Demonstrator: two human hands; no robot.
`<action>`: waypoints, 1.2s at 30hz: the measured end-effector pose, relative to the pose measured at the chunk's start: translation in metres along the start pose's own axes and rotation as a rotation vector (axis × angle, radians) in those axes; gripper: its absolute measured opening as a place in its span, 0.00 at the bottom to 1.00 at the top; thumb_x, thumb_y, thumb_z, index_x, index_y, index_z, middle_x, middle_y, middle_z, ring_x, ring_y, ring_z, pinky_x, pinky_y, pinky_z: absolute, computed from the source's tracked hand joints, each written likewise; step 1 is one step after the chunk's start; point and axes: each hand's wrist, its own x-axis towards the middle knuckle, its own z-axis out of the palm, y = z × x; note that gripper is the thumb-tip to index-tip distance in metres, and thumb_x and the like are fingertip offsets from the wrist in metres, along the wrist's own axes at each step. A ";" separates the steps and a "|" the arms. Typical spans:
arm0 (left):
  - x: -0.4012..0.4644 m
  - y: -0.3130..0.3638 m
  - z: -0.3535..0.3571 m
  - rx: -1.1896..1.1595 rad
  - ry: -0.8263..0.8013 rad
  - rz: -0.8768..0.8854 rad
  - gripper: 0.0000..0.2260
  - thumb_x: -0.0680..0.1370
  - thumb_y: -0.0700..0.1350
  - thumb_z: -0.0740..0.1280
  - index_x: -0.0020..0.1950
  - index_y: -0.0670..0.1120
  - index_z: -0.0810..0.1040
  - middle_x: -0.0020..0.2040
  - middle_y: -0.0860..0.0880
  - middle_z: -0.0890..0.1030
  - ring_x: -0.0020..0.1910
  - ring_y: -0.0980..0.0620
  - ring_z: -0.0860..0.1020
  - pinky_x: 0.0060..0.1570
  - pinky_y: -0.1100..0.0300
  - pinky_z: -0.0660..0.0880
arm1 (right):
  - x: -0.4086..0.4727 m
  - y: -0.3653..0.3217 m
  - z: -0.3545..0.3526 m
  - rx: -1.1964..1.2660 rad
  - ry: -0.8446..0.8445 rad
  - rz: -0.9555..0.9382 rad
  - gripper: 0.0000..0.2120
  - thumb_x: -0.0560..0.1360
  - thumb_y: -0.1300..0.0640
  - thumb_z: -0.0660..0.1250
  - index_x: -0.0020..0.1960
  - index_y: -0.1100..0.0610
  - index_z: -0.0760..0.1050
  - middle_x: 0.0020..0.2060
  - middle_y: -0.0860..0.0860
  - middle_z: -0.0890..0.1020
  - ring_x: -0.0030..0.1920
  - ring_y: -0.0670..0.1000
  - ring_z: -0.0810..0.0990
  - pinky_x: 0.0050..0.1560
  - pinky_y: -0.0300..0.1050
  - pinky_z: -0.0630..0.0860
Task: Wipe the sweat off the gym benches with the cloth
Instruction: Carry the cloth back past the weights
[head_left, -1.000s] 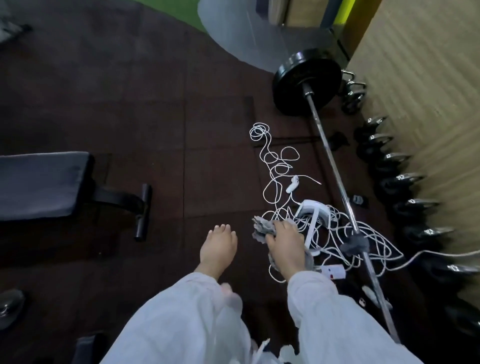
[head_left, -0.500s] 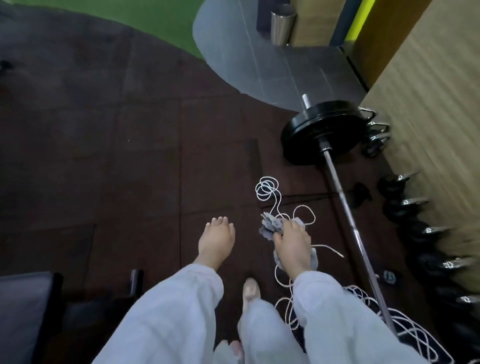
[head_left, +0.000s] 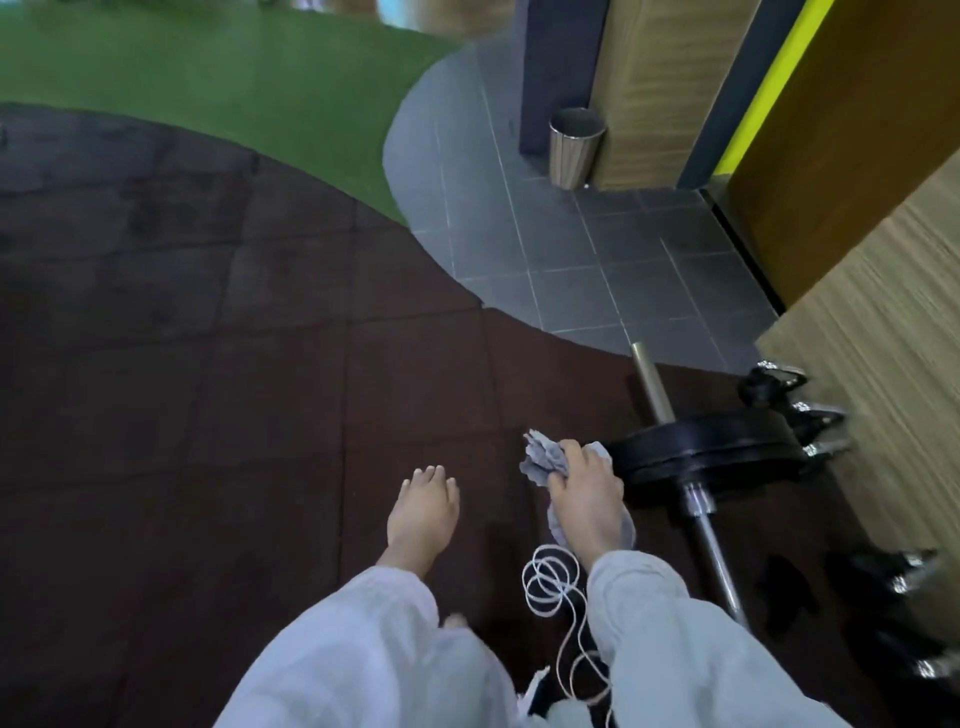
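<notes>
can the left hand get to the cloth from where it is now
Probably yes: the left hand hangs open and empty beside the right hand, which grips the grey cloth, and nothing shows between them.

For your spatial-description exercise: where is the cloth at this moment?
In the head view the grey cloth sits lower centre-right, bunched in the right hand, just left of the black barbell plate and above the white cord on the dark floor.

The grey cloth (head_left: 545, 460) is mostly hidden beneath the right hand (head_left: 587, 499) at centre right. The barbell (head_left: 719, 564) runs behind the right sleeve (head_left: 675, 649) at lower right, and the dumbbells (head_left: 904, 582) there are blurred and cut by the right edge.
</notes>
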 end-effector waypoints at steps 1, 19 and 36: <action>0.027 0.005 -0.014 0.004 0.002 -0.001 0.20 0.83 0.45 0.46 0.74 0.41 0.59 0.74 0.45 0.61 0.74 0.48 0.55 0.71 0.58 0.49 | 0.028 -0.007 0.000 -0.019 -0.015 -0.016 0.12 0.76 0.56 0.58 0.59 0.53 0.70 0.54 0.51 0.75 0.58 0.53 0.70 0.54 0.49 0.66; 0.502 0.184 -0.250 0.094 -0.016 0.237 0.20 0.83 0.44 0.47 0.74 0.40 0.58 0.75 0.44 0.60 0.75 0.48 0.54 0.71 0.57 0.49 | 0.539 -0.071 -0.054 0.026 0.076 0.153 0.15 0.75 0.56 0.61 0.62 0.55 0.70 0.59 0.54 0.74 0.63 0.55 0.67 0.59 0.51 0.64; 0.938 0.354 -0.434 0.146 0.003 0.335 0.18 0.83 0.44 0.48 0.70 0.39 0.64 0.71 0.43 0.66 0.72 0.46 0.60 0.69 0.56 0.52 | 1.019 -0.104 -0.095 0.073 0.179 0.167 0.16 0.75 0.59 0.63 0.62 0.57 0.72 0.57 0.57 0.77 0.63 0.58 0.69 0.58 0.53 0.66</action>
